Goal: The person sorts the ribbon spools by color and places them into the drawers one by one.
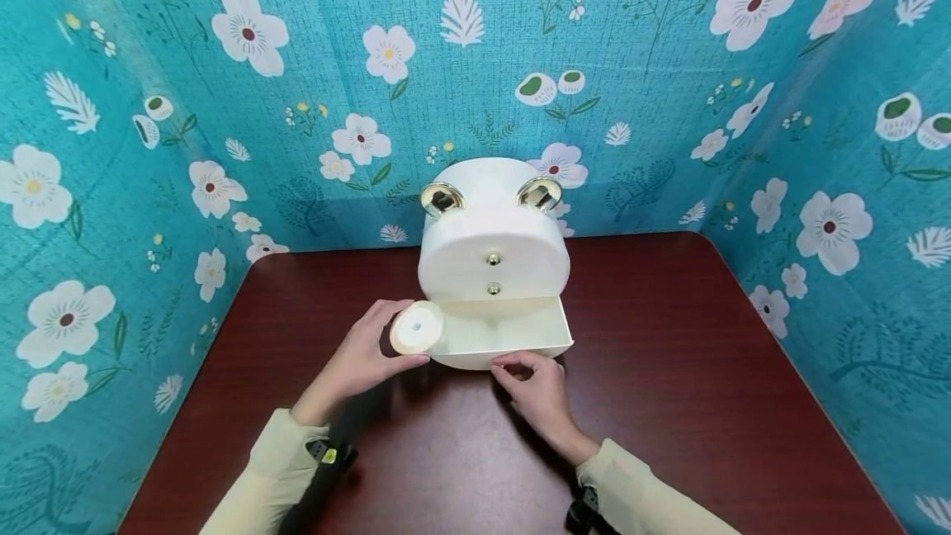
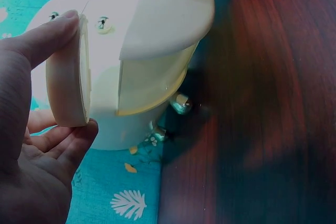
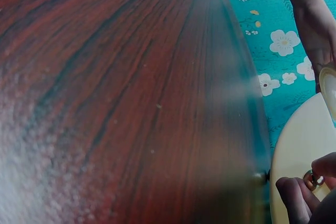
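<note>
My left hand (image 1: 366, 353) holds a cream roll of ribbon (image 1: 417, 327) between thumb and fingers, its white round face with a small centre hole turned up in the head view. In the left wrist view the roll (image 2: 68, 80) stands edge-on. A white, round-fronted drawer box (image 1: 494, 258) has its bottom drawer (image 1: 498, 327) pulled out, and the roll overlaps the drawer's left end. My right hand (image 1: 538, 395) pinches the gold knob (image 3: 313, 180) on the drawer front (image 3: 304, 135). The drawer's visible inside is bare.
Two more gold knobs (image 1: 494, 259) sit on the upper drawer fronts, and two shiny gold round pieces (image 1: 442, 199) flank the box's top. Everything stands on a dark red wooden table (image 1: 669, 370). A teal flowered cloth (image 1: 334, 64) rises behind and at both sides.
</note>
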Available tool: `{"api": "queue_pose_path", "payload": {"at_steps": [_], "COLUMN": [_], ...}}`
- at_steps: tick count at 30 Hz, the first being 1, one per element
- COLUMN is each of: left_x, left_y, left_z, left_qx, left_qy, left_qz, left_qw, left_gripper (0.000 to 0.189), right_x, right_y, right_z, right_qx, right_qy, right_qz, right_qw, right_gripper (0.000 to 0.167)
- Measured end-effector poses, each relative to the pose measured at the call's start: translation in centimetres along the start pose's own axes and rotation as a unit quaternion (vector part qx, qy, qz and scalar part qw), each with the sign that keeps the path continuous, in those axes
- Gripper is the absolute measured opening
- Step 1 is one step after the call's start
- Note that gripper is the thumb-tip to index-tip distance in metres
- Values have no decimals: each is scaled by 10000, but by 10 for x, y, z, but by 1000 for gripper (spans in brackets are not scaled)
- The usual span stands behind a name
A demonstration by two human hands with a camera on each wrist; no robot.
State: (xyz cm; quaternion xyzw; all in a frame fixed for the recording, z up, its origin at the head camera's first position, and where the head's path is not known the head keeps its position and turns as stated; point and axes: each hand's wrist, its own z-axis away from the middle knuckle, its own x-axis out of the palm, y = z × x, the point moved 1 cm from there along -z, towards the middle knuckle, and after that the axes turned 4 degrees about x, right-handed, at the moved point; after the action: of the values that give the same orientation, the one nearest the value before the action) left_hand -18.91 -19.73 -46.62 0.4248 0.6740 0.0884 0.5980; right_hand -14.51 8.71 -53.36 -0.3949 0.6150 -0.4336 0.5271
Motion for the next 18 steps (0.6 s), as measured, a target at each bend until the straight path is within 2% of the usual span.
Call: {"api": "queue_pose_path", "payload": {"at_steps": [18], "left_x": [18], "left_y": [4], "left_z": [-10], "left_qx": [374], "left_qy": [169], "left_qz": [-13], "left_qw": [9992], "left_gripper": [82], "right_x": [-1], "right_y": [-2], "right_z": [0], "right_qx": [220], "right_qy": [-67], "right_qz": [-10], "right_qw": [9997], "right_gripper": [9]}}
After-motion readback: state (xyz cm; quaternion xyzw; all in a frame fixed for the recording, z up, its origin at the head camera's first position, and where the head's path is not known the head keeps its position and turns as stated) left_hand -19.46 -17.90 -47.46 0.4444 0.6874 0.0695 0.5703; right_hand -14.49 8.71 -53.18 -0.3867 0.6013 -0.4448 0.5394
